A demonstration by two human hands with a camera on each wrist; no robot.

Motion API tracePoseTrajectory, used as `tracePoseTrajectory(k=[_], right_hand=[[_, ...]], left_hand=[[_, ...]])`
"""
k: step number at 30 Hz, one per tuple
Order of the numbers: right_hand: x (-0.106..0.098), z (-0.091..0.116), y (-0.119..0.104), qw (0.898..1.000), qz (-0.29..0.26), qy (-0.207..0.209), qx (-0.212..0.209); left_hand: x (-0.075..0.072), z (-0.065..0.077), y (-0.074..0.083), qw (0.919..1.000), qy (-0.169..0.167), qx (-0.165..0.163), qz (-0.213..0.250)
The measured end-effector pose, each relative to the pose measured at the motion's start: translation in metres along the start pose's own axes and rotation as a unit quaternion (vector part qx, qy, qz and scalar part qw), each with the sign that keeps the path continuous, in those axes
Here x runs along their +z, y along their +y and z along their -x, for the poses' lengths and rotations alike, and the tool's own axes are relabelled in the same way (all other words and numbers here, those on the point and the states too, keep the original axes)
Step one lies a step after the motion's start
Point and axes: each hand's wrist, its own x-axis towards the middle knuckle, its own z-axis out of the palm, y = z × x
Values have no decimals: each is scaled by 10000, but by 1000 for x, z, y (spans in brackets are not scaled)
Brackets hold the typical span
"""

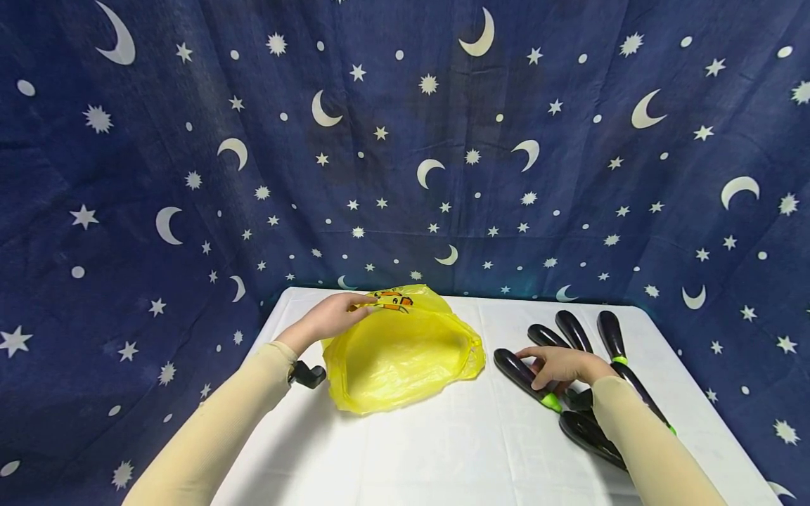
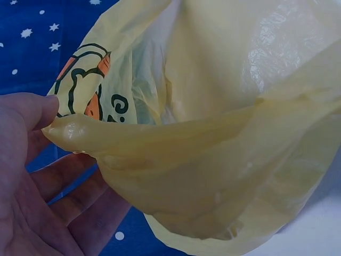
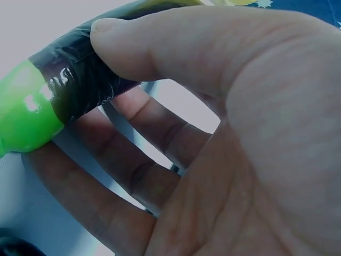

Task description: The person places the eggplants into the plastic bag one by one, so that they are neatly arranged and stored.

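Note:
A yellow plastic bag (image 1: 405, 365) with a printed cartoon lies on the table, its mouth spread wide toward me. My left hand (image 1: 335, 315) pinches the bag's rim at its upper left; in the left wrist view the thumb (image 2: 40, 109) presses the film against the index finger. On the right, my right hand (image 1: 563, 367) grips a dark purple eggplant (image 1: 515, 369) with a bright green stem end. In the right wrist view, the thumb lies over this eggplant (image 3: 80, 64) and the other fingers curl beneath it.
Several more eggplants surround the right hand: one (image 1: 588, 432) in front, two (image 1: 572, 329) (image 1: 547, 336) behind, and others (image 1: 611, 334) to the right, partly under the forearm. A white cloth covers the table (image 1: 430, 457). A dark blue curtain (image 1: 392, 176) with moons and stars hangs behind.

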Motion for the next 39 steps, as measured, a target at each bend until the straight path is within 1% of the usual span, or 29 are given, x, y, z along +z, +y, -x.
tracePoseTrajectory(k=[12, 18, 22, 24, 27, 30, 33, 39], right_hand=[[1, -1, 2, 9999, -119, -30, 4], [2, 4, -1, 9999, -141, -25, -65], [-1, 9, -4, 9995, -168, 38, -252], [-4, 12, -6, 9989, -220, 67, -409], [-9, 16, -11, 9969, -418, 34, -659], [-12, 19, -19, 9938, -636, -87, -904], [-12, 21, -29, 9911, -799, -188, -1049], [-2, 17, -46, 9843, -1005, -479, -1366]], left_hand=[[2, -1, 1, 10000, 7, 30, -2], [1, -2, 2, 10000, -12, 47, 19], [1, -2, 2, 10000, -19, 49, 61], [2, -2, 1, 10000, 0, 56, 70], [2, -1, 0, 9999, 36, 97, 53], [2, -1, 0, 9999, 31, 70, 75], [2, -1, 1, 9999, 30, 34, 99], [3, -1, 2, 9999, 39, 91, 133]])
